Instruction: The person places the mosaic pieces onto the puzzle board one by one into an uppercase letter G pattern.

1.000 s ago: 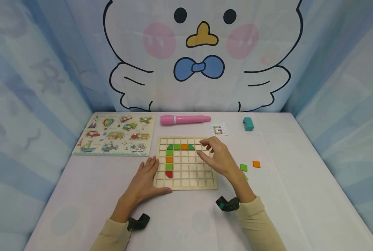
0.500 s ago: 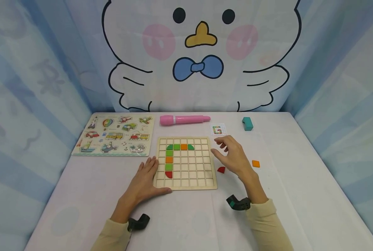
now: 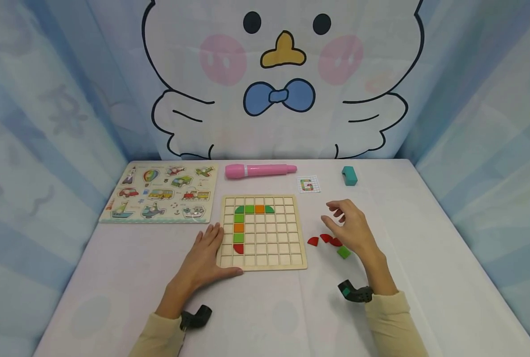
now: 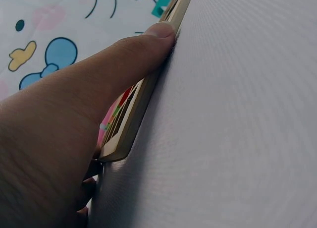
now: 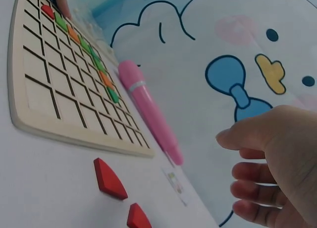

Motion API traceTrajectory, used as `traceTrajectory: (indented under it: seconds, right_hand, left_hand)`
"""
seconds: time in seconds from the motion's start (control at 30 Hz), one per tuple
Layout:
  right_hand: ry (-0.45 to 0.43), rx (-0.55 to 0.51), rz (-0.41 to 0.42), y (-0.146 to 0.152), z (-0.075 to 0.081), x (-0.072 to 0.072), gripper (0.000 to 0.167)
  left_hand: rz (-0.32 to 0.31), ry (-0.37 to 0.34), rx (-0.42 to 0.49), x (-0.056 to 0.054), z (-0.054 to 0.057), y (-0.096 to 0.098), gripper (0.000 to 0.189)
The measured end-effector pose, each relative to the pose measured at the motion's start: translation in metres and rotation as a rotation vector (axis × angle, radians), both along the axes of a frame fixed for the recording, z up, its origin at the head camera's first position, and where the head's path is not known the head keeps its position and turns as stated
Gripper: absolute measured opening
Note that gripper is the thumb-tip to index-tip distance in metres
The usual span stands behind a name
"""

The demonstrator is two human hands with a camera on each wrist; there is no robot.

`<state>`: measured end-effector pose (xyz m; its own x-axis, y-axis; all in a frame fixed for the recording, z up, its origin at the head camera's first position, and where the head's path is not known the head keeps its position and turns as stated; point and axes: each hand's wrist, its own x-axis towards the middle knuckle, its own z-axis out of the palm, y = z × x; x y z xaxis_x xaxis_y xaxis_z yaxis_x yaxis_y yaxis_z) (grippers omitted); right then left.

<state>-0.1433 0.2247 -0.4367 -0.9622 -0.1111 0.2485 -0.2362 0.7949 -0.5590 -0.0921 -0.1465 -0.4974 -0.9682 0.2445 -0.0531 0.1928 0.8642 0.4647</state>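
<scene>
My left hand (image 3: 204, 258) rests against the near left corner of a wooden grid board (image 3: 273, 249). Its fingers lie along the left side, and the thumb (image 4: 143, 47) touches the front edge. Green, orange and red tiles (image 3: 239, 228) fill part of a column and part of an upper row of the grid. To the right of the board, my right hand (image 3: 354, 230) hovers with loosely bent fingers and holds nothing. Nearest to it lie several red quarter-round pieces (image 3: 313, 241) and a green square tile (image 3: 343, 252).
A small pattern card (image 3: 308, 184) lies behind the board, near a pink pen-shaped object (image 3: 260, 170). Farther right stands a teal block (image 3: 349, 176). At the back left is a picture puzzle board (image 3: 159, 193) with vehicles. A printed curtain (image 3: 278, 134) borders the table's far edge.
My right hand has moved right, from above the board to over the loose pieces. Red pieces are now uncovered, while the orange loose tile is hidden. The left hand stays put.
</scene>
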Motion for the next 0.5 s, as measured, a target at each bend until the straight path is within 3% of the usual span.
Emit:
traceTrajectory:
  seconds: [0.5]
  right_hand:
    - [-0.134, 0.070, -0.065, 0.034, -0.015, 0.004, 0.043]
  left_hand:
    - [0.002, 0.004, -0.016, 0.000, 0.000, 0.001, 0.124]
